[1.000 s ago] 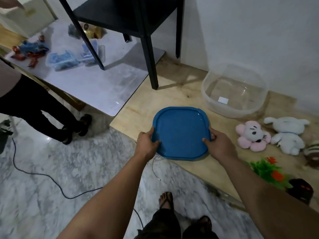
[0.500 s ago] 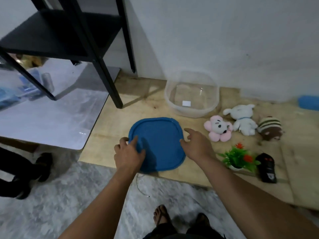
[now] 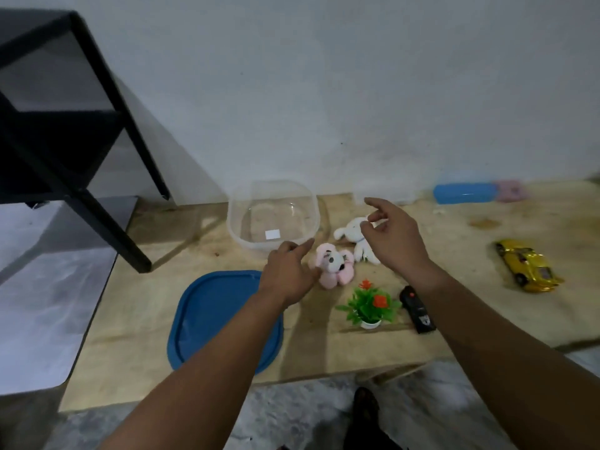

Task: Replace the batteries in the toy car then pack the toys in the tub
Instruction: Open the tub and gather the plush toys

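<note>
A clear plastic tub [image 3: 242,222] stands empty near the wall on a wooden board. Its blue lid [image 3: 207,306] lies flat in front of it. My left hand [image 3: 287,274] hovers open between lid and tub, fingers touching a pink plush toy [image 3: 334,266]. My right hand [image 3: 394,235] is open above a white plush rabbit [image 3: 350,233], holding nothing. A yellow toy car [image 3: 527,266] sits far right. A black remote [image 3: 417,310] and a small potted plastic plant [image 3: 370,305] lie near my right forearm.
A black metal shelf frame [image 3: 107,203] stands at the left on a grey mat [image 3: 39,306]. A blue case [image 3: 464,193] and a pink item [image 3: 511,190] lie against the wall at the right. My foot [image 3: 365,407] shows below the board's front edge.
Both hands have let go of the blue lid, which now lies on the board. They moved right and forward toward the plush toys. The view swung right, revealing the yellow car.
</note>
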